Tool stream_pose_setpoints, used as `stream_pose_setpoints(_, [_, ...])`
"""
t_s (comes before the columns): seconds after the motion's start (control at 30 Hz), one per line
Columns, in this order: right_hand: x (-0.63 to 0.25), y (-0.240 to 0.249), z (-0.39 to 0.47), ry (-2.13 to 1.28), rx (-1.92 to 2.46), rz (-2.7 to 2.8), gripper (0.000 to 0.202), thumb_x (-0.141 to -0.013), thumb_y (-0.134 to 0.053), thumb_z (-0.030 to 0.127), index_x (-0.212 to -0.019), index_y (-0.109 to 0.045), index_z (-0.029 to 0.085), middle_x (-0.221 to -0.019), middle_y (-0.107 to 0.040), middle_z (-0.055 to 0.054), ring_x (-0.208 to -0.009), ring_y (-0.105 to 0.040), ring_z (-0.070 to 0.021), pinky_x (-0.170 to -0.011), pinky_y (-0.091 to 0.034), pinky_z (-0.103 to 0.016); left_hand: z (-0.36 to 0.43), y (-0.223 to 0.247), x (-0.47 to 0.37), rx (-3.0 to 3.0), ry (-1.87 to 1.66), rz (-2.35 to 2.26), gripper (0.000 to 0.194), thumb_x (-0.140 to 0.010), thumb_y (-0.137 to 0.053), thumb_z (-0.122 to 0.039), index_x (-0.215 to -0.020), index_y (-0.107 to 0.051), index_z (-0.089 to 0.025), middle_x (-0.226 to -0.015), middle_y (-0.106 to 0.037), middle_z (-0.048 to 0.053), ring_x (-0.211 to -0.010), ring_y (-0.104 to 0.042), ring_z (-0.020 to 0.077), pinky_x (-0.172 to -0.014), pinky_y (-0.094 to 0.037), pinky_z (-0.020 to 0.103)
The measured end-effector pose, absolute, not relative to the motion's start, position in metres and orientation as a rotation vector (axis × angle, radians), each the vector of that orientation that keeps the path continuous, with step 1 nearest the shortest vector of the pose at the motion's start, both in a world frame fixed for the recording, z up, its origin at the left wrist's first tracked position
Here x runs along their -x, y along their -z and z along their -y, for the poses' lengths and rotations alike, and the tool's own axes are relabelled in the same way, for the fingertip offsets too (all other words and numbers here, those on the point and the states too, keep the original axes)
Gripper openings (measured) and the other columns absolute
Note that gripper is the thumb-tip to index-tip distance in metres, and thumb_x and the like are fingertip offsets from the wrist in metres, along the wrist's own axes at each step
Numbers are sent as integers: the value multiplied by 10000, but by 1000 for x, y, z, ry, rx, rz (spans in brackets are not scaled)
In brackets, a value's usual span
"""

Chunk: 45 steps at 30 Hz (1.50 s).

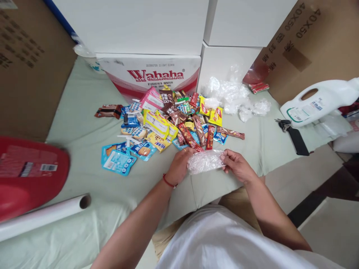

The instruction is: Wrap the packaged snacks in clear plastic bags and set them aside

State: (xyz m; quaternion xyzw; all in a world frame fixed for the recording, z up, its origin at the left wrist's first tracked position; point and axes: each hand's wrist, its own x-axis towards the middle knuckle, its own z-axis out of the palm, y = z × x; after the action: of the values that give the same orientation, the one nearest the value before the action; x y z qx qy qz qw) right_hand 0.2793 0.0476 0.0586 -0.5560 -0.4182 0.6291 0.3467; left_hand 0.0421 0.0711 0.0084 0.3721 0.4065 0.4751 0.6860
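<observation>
A crinkled clear plastic bag (206,162) is stretched between my two hands, close to the front edge of the cloth-covered table (224,181). My left hand (181,164) grips its left end, with a red band on that wrist. At the other end, my right hand (237,164) pinches the plastic between thumb and fingers. Just beyond the bag lies a heap of wrapped snacks, among them a red snack bar (190,138), a yellow packet (156,124) and a blue packet (119,161). Whether anything is inside the bag I cannot tell.
Crumpled clear plastic bags (227,93) lie behind the snacks at right. A Wahaha carton (154,74) stands at the back. On the right are a white jug (319,101), keys and a black phone (298,142). A red container (30,175) and a white roll (45,216) occupy the left.
</observation>
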Motion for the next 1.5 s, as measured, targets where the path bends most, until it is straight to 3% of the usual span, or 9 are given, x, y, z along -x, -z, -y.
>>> stream_pose_setpoints(0.13, [-288, -58, -55, -1495, 1508, 1203, 399, -776, -790, 607, -835, -646, 240, -670, -591, 10, -596, -519, -161, -545, -448, -295, -72, -3, -44, -863, -995, -898, 445, -718, -851, -565, -693, -661, -163, -653, -532, -24, -634, -421, 115, -621, -339, 269])
stream_pose_setpoints(0.27, [-282, -63, -52, -767, 1697, 1393, 234, -876, -701, 493, -917, -645, 270, -845, -624, -27, -724, -551, -202, -670, -487, -356, -72, -1, -46, -796, -1021, -893, 401, -693, -863, -524, -741, -676, -172, -663, -550, -27, -609, -431, 105, -591, -343, 256])
stream_pose_setpoints(0.33, [-265, -64, -43, -657, 1678, 1500, 175, -945, -632, 466, -950, -633, 291, -838, -615, -28, -713, -549, -210, -680, -484, -372, -72, 0, -47, -764, -1033, -880, 395, -689, -867, -510, -757, -669, -175, -668, -552, -29, -600, -447, 100, -586, -363, 250])
stream_pose_setpoints(0.5, [-215, -57, -26, -804, 1506, 1806, 358, -808, -797, 504, -1064, -647, 304, -1065, -661, -96, -923, -628, -295, -752, -529, -429, -67, 1, -51, -747, -1037, -800, 417, -663, -917, -486, -761, -672, -162, -727, -605, -9, -672, -522, 111, -645, -430, 251])
stream_pose_setpoints(0.67, [-224, -52, -36, -974, 1539, 1449, 240, -900, -696, 491, -817, -614, 281, -781, -604, -17, -683, -540, -204, -651, -447, -352, -64, -7, -52, -704, -1069, -739, 407, -665, -917, -446, -724, -624, -172, -719, -590, -21, -680, -528, 106, -666, -442, 249])
stream_pose_setpoints(0.87, [-259, -47, -23, -1322, 1479, 854, 397, -746, -854, 567, -799, -603, 265, -673, -528, 34, -595, -474, -154, -579, -414, -304, -68, -15, -38, -528, -1092, -729, 356, -660, -878, -335, -769, -565, -204, -713, -534, -47, -662, -515, 113, -686, -461, 282])
stream_pose_setpoints(1.1, [-262, -49, -16, -1590, 1380, 736, 532, -742, -846, 656, -1082, -725, 264, -1114, -706, -49, -1006, -637, -206, -843, -554, -331, -69, -15, -37, -538, -1086, -767, 357, -633, -878, -298, -722, -548, -198, -634, -462, -71, -578, -409, 78, -586, -362, 234])
stream_pose_setpoints(1.37, [-261, -58, -54, -1513, 1372, 576, 488, -577, -977, 518, -776, -677, 188, -643, -586, 47, -556, -461, -89, -501, -363, -225, -70, -9, -45, -554, -1118, -867, 380, -635, -880, -353, -787, -569, -196, -687, -534, -53, -607, -505, 89, -593, -435, 227])
stream_pose_setpoints(1.5, [-258, -61, -54, -1495, 1416, 584, 490, -560, -981, 494, -701, -626, 187, -584, -529, 69, -465, -338, -53, -407, -226, -220, -68, -4, -46, -686, -1293, -1076, 396, -680, -867, -293, -935, -574, -217, -938, -633, -8, -769, -613, 126, -678, -501, 253])
